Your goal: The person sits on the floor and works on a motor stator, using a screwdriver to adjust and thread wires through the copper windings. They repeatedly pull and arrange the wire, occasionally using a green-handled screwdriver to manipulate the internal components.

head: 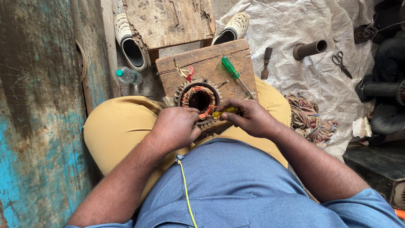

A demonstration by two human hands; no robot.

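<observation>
Blue shirt (pixel 236 185) fills the bottom of the view, with a thin yellow cord (pixel 186 190) running down the front of it. Above that, tan trousers (pixel 118 126), knees spread around a small wooden bench (pixel 211 63).

On the near edge of the bench sits a motor stator (pixel 198 99), a toothed metal ring with copper and reddish windings packed round the hole. Left hand (pixel 176 126) is curled shut over the stator's near-left rim, steadying it. Right hand (pixel 249 116) is closed around a small yellow-handled tool (pixel 223 112), tip poked in at the windings on the right side.

Green-handled screwdriver (pixel 234 74) lies loose on the bench just behind the right hand. Further out: a plastic bottle (pixel 128 76) with a green cap on the ground to the left, a pair of pale shoes (pixel 130 42), scissors (pixel 341 62) and a dark pipe (pixel 310 49) on the white sheet (pixel 295 25), plus a bundle of rags (pixel 310 118) to the right.
</observation>
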